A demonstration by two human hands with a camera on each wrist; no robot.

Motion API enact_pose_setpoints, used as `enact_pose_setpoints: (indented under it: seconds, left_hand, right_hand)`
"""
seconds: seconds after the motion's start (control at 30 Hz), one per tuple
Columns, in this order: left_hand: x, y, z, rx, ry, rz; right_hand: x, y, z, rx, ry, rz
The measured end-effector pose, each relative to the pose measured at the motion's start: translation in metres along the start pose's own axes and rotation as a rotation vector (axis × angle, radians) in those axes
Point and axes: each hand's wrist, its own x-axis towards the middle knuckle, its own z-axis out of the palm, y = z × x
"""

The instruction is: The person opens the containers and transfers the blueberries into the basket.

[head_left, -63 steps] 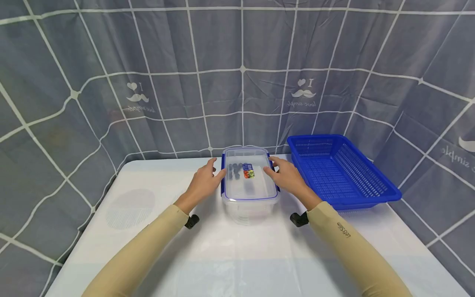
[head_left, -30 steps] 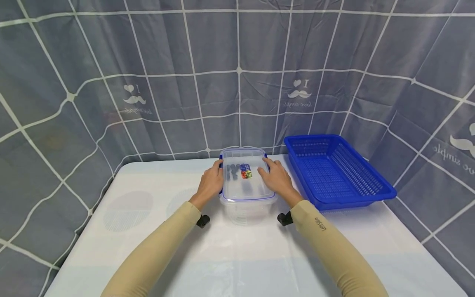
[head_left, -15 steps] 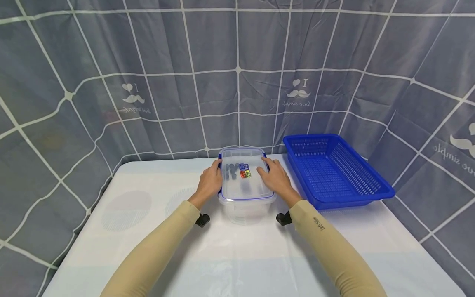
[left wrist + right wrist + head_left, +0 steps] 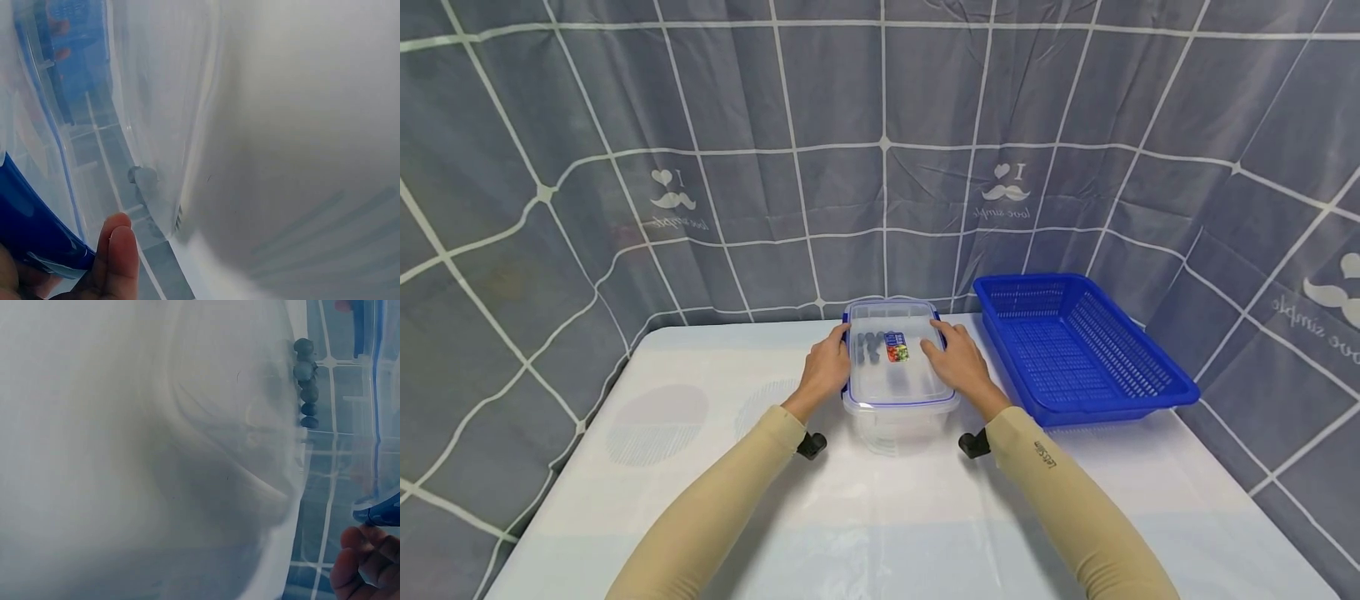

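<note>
A clear plastic food container (image 4: 895, 425) stands on the table, its clear lid (image 4: 898, 387) on top with a blue seal line and a colourful label. Several dark round pieces (image 4: 309, 392), like blueberries, show through its wall. My left hand (image 4: 827, 363) grips the container's left side, with fingertips against the blue latch (image 4: 28, 215) there, which slants outward from the wall. On the other side my right hand (image 4: 962, 362) has its thumb on the lid. Its fingers curl under the right blue latch (image 4: 382, 514), also tilted outward.
To the right of the container stands a blue perforated plastic basket (image 4: 1075, 358), close to my right hand. A white cloth with pale printed circles covers the table (image 4: 715, 492). Grey checked curtains (image 4: 835, 192) surround its back and sides.
Both hands have closed in from beside the container onto its two sides since the earliest frame. Over the last second they have hardly moved. Container and basket keep their places.
</note>
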Motion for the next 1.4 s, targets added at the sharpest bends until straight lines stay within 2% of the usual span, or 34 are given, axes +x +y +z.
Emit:
enact_pose_setpoints:
  seconds: [0.17, 0.3, 0.37, 0.43, 0.53, 0.73, 0.83, 0.93, 1.07, 1.17, 1.4]
  left_hand:
    - [0.001, -0.003, 0.001, -0.038, 0.004, -0.024]
    - [-0.003, -0.019, 0.006, -0.114, 0.016, -0.06]
    - [-0.006, -0.026, 0.01, -0.129, 0.014, -0.06]
    - [-0.009, -0.029, 0.013, -0.103, 0.011, -0.039]
    - [-0.009, -0.025, 0.012, -0.053, 0.018, -0.025]
    - [-0.004, -0.015, 0.003, -0.046, 0.064, -0.04]
    - [-0.001, -0.007, 0.002, -0.025, 0.068, -0.01]
    - [0.001, 0.001, 0.004, 0.002, 0.047, 0.004]
    - [0.001, 0.009, 0.007, 0.026, 0.002, -0.023]
    - [-0.001, 0.011, 0.009, 0.036, -0.016, -0.042]
    - [-0.003, 0.009, 0.009, 0.035, -0.034, -0.037]
  right_hand:
    - [-0.001, 0.0, 0.0, 0.013, 0.005, 0.0]
    - [-0.002, 0.001, 0.001, 0.02, 0.006, -0.001]
    - [-0.002, 0.002, 0.002, 0.018, 0.007, -0.001]
    - [-0.002, 0.002, 0.002, 0.021, 0.01, -0.001]
    - [-0.001, 0.001, 0.0, 0.032, 0.015, -0.003]
    - [-0.002, 0.002, 0.002, 0.033, 0.006, -0.003]
    - [-0.001, 0.002, 0.003, 0.038, 0.012, -0.003]
    - [-0.001, 0.002, 0.003, 0.042, 0.015, -0.004]
    - [-0.001, 0.001, 0.002, 0.04, 0.016, -0.005]
    - [-0.001, 0.0, 0.002, 0.038, 0.017, -0.005]
    - [-0.001, 0.0, -0.001, 0.041, -0.007, 0.006]
